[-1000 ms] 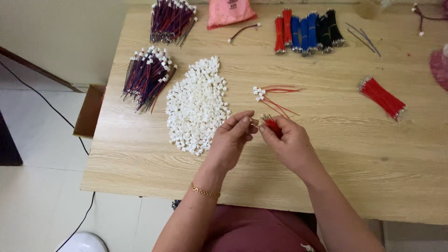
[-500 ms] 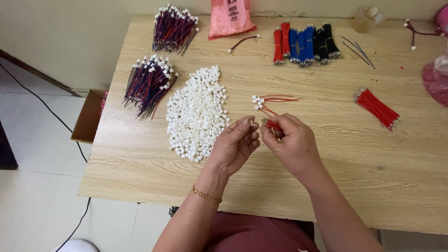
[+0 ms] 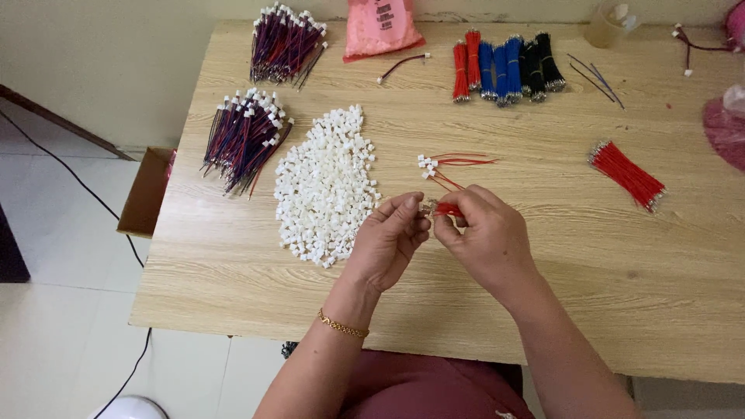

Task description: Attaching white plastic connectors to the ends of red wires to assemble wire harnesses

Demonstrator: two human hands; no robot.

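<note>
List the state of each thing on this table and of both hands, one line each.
left hand: pinching a small white connector
right hand: pinching short red wires
white connectors: loose heap
finished red leads: few, lying flat
red wire bundle: lying alone
coloured wire bundles: side by side
pink bag: lying flat

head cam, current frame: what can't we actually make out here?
- What sits between the fingertips of the left hand and right hand: only a bit of red wire shows; the fingers cover the rest.
- Pink object at the right: cut off by the frame edge.
- Clear container at the top: partly cut off by the frame edge.
- Pile of white connector housings: individual pieces too small to detail.
</note>
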